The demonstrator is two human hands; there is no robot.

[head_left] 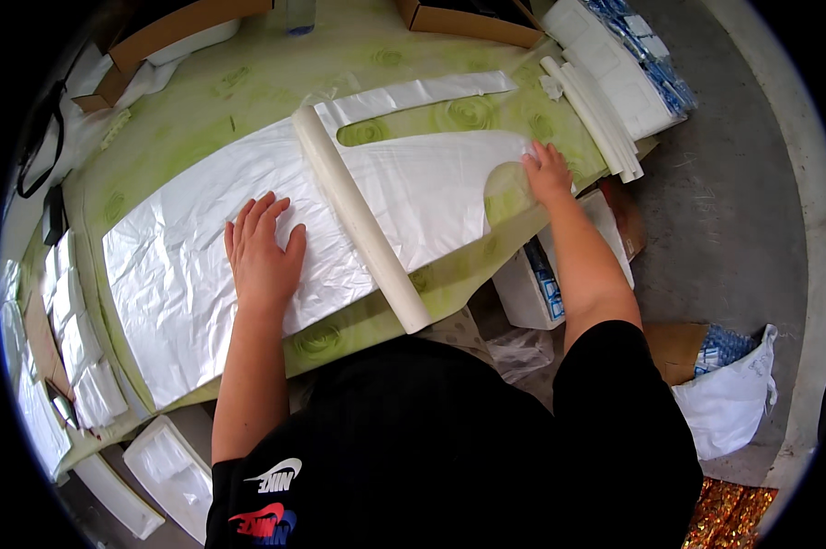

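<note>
A thin white plastic sheet, cut like an apron, lies spread across the table; it has a long slot near its far edge and a rounded notch at its right end. Across it rests a long white tube, slanting from the far side to past the near edge of the sheet. My left hand lies flat on the sheet to the left of the tube, fingers stretched out. At the sheet's right tip, beside the notch, my right hand rests with its fingers extended and partly spread.
A green rose-patterned cloth covers the table. Several white rolls lie by its right edge, near a stack of white packages. Cardboard boxes stand at the back. Folded white bundles line the left. A white bag sits on the floor.
</note>
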